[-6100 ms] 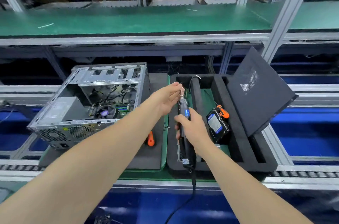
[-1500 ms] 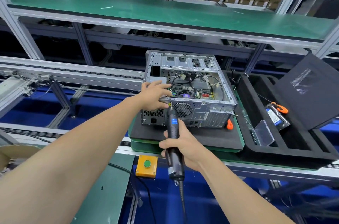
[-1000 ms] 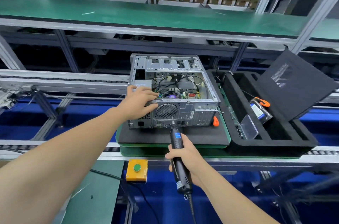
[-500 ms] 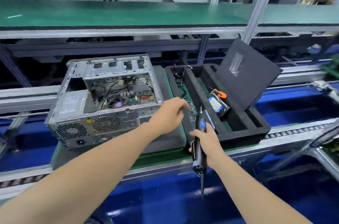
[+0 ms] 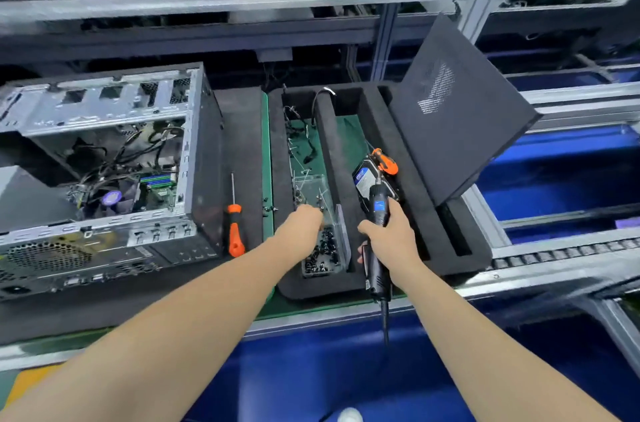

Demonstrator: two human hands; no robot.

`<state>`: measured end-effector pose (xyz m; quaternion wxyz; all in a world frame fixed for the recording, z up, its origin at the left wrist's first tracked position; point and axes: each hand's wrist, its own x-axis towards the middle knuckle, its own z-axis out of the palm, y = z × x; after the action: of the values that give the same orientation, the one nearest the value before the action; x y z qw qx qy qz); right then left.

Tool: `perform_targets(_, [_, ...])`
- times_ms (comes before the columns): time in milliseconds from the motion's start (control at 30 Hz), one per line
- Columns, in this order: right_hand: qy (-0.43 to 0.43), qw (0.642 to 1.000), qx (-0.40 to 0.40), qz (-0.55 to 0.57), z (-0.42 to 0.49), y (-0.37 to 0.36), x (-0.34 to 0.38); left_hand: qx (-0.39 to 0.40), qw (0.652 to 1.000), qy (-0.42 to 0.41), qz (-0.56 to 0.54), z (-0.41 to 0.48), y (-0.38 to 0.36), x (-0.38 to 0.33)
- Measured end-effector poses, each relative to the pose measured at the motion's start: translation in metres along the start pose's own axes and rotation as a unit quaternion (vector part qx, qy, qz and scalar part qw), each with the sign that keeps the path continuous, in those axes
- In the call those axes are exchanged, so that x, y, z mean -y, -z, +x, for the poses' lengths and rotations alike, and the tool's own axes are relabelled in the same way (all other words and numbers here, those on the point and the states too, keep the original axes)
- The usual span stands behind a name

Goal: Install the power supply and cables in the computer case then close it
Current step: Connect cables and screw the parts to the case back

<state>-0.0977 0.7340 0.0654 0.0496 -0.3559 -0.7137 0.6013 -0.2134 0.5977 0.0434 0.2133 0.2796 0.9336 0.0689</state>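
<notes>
The open computer case (image 5: 104,131) lies on a black mat at the left, with its grey power supply (image 5: 20,200) at the near-left corner and loose cables (image 5: 138,151) over the motherboard. My left hand (image 5: 304,224) reaches down into a clear plastic box of black screws (image 5: 320,248) in the foam tray; its fingertips are curled downward and hidden, so I cannot tell what they hold. My right hand (image 5: 389,238) grips a black electric screwdriver (image 5: 377,241), bit pointing away from me, cord hanging below.
An orange-handled screwdriver (image 5: 234,231) lies on the mat between case and tray. The black foam tray (image 5: 450,259) also holds a hard drive (image 5: 367,179), a small orange tool (image 5: 386,162) and loose wires. The black side panel (image 5: 460,117) leans at its right.
My left hand left the case, swung right and dropped into the screw box. My right hand carried the electric screwdriver over to the tray. My view turned from the case toward the tray.
</notes>
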Motion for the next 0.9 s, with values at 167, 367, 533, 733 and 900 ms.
perform_targets(167, [-0.002,1.0,0.011,-0.013,0.016,-0.004,-0.005,0.015,0.998,0.022,0.054,0.016,-0.013,-0.016])
perform_targets(367, [0.009,1.0,0.008,-0.011,0.028,-0.006,-0.007,0.018,0.996,0.021,0.083,0.024,-0.023,-0.023])
perform_targets(533, [0.003,1.0,0.021,-0.002,0.029,-0.007,-0.009,0.026,0.994,-0.002,0.105,0.022,-0.021,-0.022])
perform_targets(733, [0.0,1.0,0.023,-0.006,0.026,-0.007,-0.008,0.035,0.992,-0.034,0.119,0.016,-0.021,-0.016])
perform_targets(900, [0.004,1.0,0.014,0.003,0.027,-0.008,-0.009,0.011,0.989,-0.051,0.138,0.014,-0.032,-0.019])
